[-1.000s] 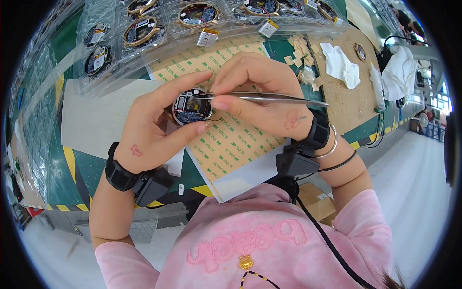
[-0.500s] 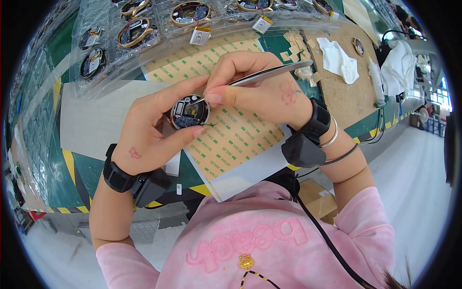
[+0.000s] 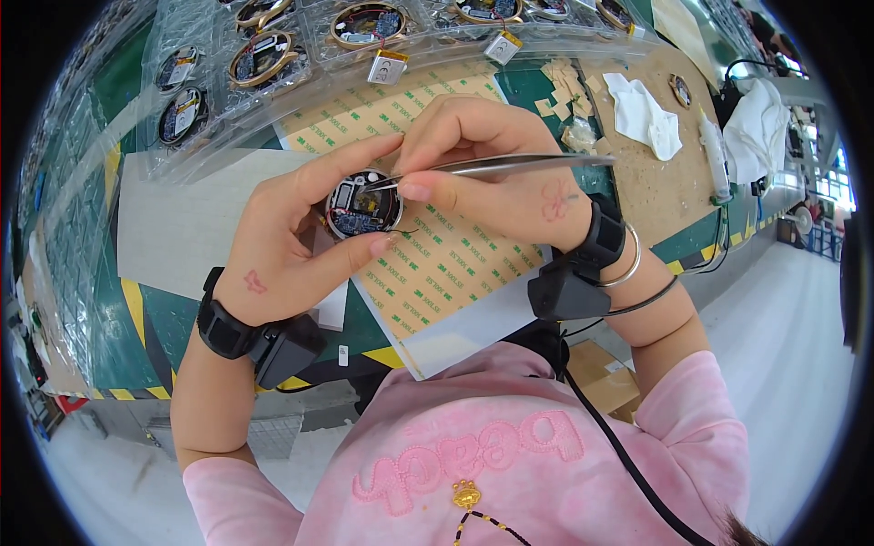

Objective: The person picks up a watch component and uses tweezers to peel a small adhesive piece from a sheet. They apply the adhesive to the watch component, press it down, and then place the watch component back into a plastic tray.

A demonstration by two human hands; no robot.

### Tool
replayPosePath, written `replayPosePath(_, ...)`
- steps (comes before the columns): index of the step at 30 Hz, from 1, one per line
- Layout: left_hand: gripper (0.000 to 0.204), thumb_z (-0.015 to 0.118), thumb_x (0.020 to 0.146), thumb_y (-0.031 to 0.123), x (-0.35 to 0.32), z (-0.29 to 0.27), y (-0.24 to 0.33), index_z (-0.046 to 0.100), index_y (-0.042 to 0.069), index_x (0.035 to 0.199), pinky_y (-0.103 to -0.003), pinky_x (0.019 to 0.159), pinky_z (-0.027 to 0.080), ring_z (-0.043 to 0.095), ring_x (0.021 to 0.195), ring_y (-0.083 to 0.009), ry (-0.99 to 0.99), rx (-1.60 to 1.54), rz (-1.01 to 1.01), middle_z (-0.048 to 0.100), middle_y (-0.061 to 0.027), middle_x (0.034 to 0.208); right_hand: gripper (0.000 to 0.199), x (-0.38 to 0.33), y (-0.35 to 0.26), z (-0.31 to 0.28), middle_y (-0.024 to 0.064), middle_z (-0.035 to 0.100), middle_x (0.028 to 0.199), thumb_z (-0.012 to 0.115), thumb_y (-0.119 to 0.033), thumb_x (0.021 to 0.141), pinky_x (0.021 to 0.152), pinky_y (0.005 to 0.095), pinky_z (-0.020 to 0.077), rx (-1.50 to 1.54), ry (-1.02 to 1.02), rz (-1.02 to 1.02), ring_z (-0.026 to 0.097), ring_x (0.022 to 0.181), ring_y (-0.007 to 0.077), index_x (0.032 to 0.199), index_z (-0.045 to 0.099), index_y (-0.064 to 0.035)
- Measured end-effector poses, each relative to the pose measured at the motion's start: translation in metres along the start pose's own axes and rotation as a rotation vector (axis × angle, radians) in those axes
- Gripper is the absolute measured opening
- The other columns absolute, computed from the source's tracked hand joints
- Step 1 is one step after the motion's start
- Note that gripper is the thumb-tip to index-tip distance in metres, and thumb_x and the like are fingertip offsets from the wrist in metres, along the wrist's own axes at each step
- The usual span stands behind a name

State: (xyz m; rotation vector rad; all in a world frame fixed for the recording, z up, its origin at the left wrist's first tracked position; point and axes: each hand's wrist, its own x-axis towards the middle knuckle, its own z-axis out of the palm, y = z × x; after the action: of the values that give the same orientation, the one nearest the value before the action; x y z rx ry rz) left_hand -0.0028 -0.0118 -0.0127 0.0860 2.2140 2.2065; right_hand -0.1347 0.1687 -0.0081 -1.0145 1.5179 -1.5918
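Note:
My left hand (image 3: 291, 241) holds a small round circuit-board assembly (image 3: 362, 206) between thumb and fingers, its open face turned up. My right hand (image 3: 492, 168) grips metal tweezers (image 3: 496, 166), whose tips touch the top of the round assembly. Both hands hover above a sheet of tan adhesive strips (image 3: 437, 259) lying on the green bench. Thin wires hang from the assembly near my left thumb.
Clear plastic trays (image 3: 264, 68) with several more round assemblies and small batteries line the back of the bench. A white paper sheet (image 3: 173, 227) lies at left. White cloths (image 3: 646, 114) and a brown board sit at right. Yellow-black tape marks the bench's front edge.
Both hands have shifted slightly on the bench. The tweezers have tilted from pointing up-right to nearly level, their tips still at the round assembly.

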Motion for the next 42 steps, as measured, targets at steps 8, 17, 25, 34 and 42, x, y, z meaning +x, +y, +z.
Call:
replayPosePath(8, 0.059, 0.072, 0.077, 0.0, 0.001, -0.004, -0.002, 0.049, -0.003, 0.131, -0.024, 0.086, 0.046, 0.057, 0.099, -0.0101, -0.04, 0.128, 0.033, 0.062, -0.0082, 0.114, 0.01, 0.001, 0.003, 0.002, 0.0066, 0.062, 0.09, 0.072, -0.002, 0.08, 0.071, 0.0237, 0.0496, -0.104, 0.007, -0.036, 0.061, 0.081, 0.0119, 0.086, 0.063, -0.0005)
replayPosePath(17, 0.059, 0.072, 0.076, 0.0, 0.001, -0.001, 0.002, 0.05, -0.003, 0.131, -0.025, 0.086, 0.046, 0.058, 0.098, -0.0103, -0.048, 0.076, -0.02, 0.063, -0.0084, 0.112, 0.006, 0.004, -0.005, -0.004, 0.0059, 0.066, 0.079, 0.071, -0.004, 0.08, 0.068, 0.0247, 0.0493, -0.026, -0.022, 0.099, 0.062, 0.075, 0.0124, 0.08, 0.066, -0.0004)
replayPosePath(25, 0.06, 0.072, 0.076, -0.001, 0.0, -0.002, -0.001, 0.049, -0.003, 0.131, -0.025, 0.086, 0.046, 0.058, 0.099, -0.0104, -0.065, 0.107, 0.02, 0.063, -0.008, 0.113, 0.01, 0.005, -0.004, -0.008, 0.0075, 0.066, 0.078, 0.071, -0.005, 0.081, 0.066, 0.0251, 0.049, -0.009, -0.038, 0.091, 0.062, 0.074, 0.0133, 0.076, 0.064, -0.0001)
replayPosePath(34, 0.061, 0.072, 0.076, -0.002, 0.001, -0.004, 0.004, 0.048, -0.003, 0.132, -0.023, 0.086, 0.045, 0.057, 0.099, -0.0096, -0.044, 0.032, -0.003, 0.061, -0.0076, 0.115, 0.009, 0.0, -0.006, -0.005, 0.0072, 0.065, 0.083, 0.072, -0.003, 0.079, 0.068, 0.026, 0.0488, -0.021, -0.083, 0.026, 0.062, 0.078, 0.0138, 0.081, 0.063, -0.001)
replayPosePath(42, 0.062, 0.072, 0.076, 0.0, 0.001, -0.004, 0.003, 0.048, -0.003, 0.132, -0.023, 0.084, 0.046, 0.058, 0.096, -0.0088, -0.052, 0.071, 0.015, 0.062, -0.0073, 0.112, 0.014, -0.001, 0.001, -0.005, 0.0069, 0.064, 0.086, 0.074, 0.001, 0.076, 0.07, 0.0267, 0.0488, -0.23, -0.043, -0.238, 0.062, 0.079, 0.0165, 0.084, 0.063, -0.002)
